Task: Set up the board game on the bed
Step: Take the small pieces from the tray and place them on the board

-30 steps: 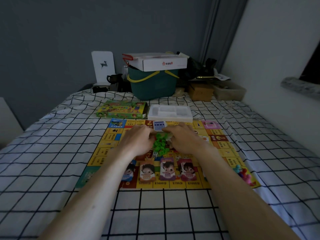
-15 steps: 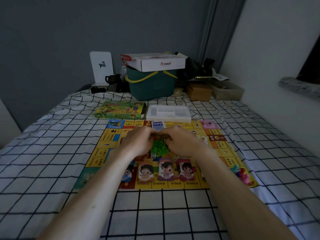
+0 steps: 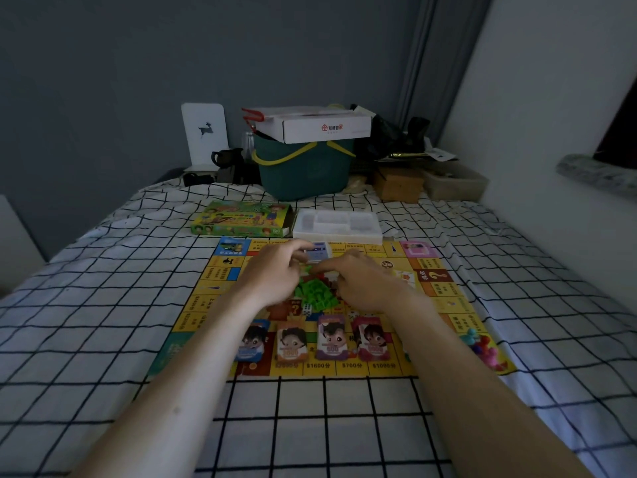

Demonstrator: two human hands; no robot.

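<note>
- Head view: game board [image 3: 444, 294] lies flat on the checked bed sheet [image 3: 103, 305]; all places below given from the board.
- Left hand [image 3: 272, 274] over board centre, fingers loosely curled, index and thumb reaching toward a small blue-white card stack [image 3: 319, 252] at the far edge; contact probable, dim light, cannot tell.
- Right hand [image 3: 365, 281] beside it, fingers curled down over the pile of green houses [image 3: 315, 293]; what it holds, if anything, cannot tell.
- White die [image 3: 307, 309] just nearside of the pile.
- Four character cards [image 3: 331, 338] in a row along the near edge.
- Coloured pawns [image 3: 482, 346] at the near right corner.
- Game box [image 3: 241, 219] and white insert tray [image 3: 337, 224] just beyond the far edge.
</note>
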